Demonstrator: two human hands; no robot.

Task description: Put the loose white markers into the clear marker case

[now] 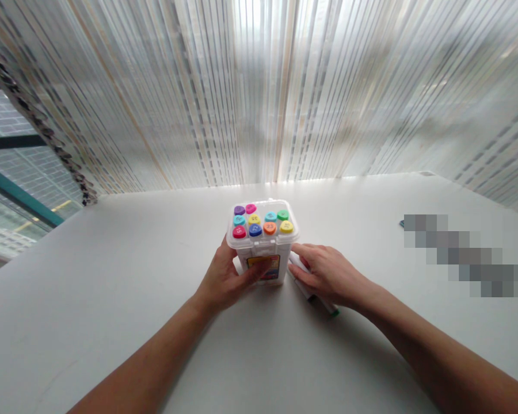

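Note:
A clear plastic box of markers (287,267) stands upright on the white table, with several coloured, numbered cap tops showing through its transparent lid (263,240). My left hand (224,279) is wrapped round the box's left side, its thumb lying across the printed label on the front. Close to the right side of the box, my right hand (330,267) is closed over white markers (301,286) low at the table. One has a green end (335,313), another a dark end. The palm hides part of them, so their exact number cannot be seen.
The white table (133,276) stretches to both sides. Behind its far edge hangs a striped sheer curtain (259,115), with a window (17,149) at the left. A blurred-out pixelated patch (464,256) covers something on the right of the table.

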